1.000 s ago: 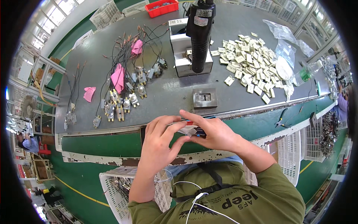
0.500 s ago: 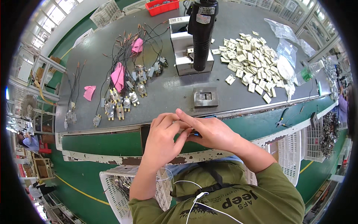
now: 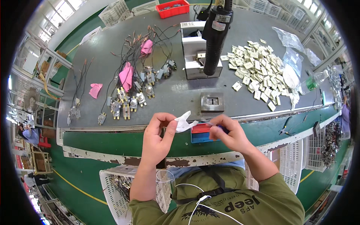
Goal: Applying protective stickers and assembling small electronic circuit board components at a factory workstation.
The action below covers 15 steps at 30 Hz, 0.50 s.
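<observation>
My left hand pinches a crumpled white scrap, thin like tissue or soft plastic, over the near table edge. Close by on the right, my right hand has its fingertips pressed together. Something thin shows at those fingertips, too blurred to name. Partly behind the right hand lies a small red and blue box on the green ledge. A metal block with a slotted recess sits on the table just beyond my hands.
A black power screwdriver hangs before a white metal stand. Wired switch-like parts and pink scraps lie left, a heap of cream-coloured blocks right. Pliers rest on the ledge; a red bin stands far back.
My hands were together and have parted sideways. The white scrap now shows in the left hand, and the red and blue box has come into sight. The view has shifted slightly.
</observation>
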Tool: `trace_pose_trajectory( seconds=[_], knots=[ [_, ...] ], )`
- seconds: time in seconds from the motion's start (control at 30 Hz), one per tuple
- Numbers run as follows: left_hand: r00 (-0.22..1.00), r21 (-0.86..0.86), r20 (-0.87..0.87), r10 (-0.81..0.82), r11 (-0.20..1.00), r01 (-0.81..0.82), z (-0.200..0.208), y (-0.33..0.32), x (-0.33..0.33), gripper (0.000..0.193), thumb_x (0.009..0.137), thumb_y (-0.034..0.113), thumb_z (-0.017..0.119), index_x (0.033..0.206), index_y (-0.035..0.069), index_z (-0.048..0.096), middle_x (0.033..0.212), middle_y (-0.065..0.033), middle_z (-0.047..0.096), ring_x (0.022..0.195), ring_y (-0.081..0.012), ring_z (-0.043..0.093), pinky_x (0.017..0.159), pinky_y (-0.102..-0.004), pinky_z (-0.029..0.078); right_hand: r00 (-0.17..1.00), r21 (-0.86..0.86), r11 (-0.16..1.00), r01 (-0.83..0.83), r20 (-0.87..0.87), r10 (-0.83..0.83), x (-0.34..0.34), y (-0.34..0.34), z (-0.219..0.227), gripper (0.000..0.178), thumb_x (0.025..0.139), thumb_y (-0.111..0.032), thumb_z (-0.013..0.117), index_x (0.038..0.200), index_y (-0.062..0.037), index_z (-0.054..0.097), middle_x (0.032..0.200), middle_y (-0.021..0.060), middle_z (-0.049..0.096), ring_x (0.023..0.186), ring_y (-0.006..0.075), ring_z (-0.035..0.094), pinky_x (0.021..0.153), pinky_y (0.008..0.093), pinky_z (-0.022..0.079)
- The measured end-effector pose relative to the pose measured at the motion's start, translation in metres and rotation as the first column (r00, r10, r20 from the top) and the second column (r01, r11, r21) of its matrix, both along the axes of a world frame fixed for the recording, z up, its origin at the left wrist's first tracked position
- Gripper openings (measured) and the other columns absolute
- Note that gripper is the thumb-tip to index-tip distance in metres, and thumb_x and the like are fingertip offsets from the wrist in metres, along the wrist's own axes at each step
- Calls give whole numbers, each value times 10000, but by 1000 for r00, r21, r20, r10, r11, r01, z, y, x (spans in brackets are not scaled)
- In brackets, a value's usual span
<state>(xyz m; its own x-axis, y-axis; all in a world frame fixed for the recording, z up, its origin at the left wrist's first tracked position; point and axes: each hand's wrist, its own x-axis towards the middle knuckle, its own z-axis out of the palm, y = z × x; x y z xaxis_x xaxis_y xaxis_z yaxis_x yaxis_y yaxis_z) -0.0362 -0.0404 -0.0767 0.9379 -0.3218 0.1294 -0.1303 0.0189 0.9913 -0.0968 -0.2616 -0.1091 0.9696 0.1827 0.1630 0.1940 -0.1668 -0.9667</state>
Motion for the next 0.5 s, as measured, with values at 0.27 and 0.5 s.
trace_pose_trajectory(
  seconds=[0.27,0.5],
  knots=[
    [998,13,52,-39,999,38,1,-5,-6,90,875,56,577,924,7,520,917,-64,576,834,-108,559,763,-247,452,976,132,989,59,-217,-30,23,26,43,188,858,-129,620,1002,-46,533,780,-6,571,601,11,420,531,180,335],
    [991,-96,-1,-133,987,133,4,-1,-3,89,886,54,551,943,13,498,967,-78,551,886,-119,526,813,-262,424,963,136,991,1,-266,35,29,23,32,147,830,-142,668,860,-28,579,730,-58,528,620,-6,401,529,172,302]
  ],
)
